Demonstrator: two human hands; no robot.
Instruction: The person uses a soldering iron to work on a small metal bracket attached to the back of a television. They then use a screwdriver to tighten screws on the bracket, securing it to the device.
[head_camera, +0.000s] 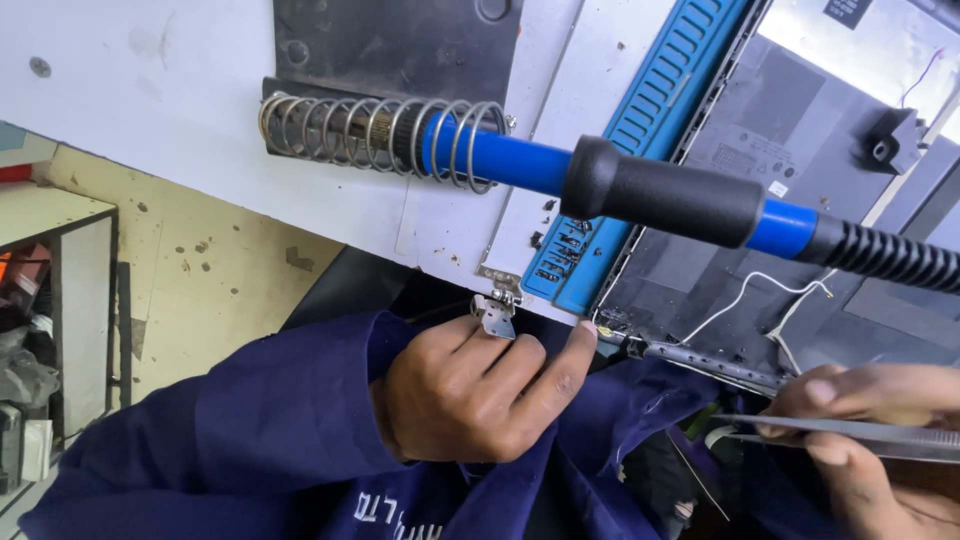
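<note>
Left hand (470, 395) fingers pinch a small metal hinge (497, 315); right hand (870, 440) fingers grip tweezers (850, 432), long axis horizontal, tips pointing left.

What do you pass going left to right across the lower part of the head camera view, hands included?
Blue sleeve → left hand with the small metal hinge at its fingertips → thin white wire → right hand holding metal tweezers.

blue-handled soldering iron (640, 195) resting in coiled wire stand (375, 135); white tabletop (150, 90).
</note>
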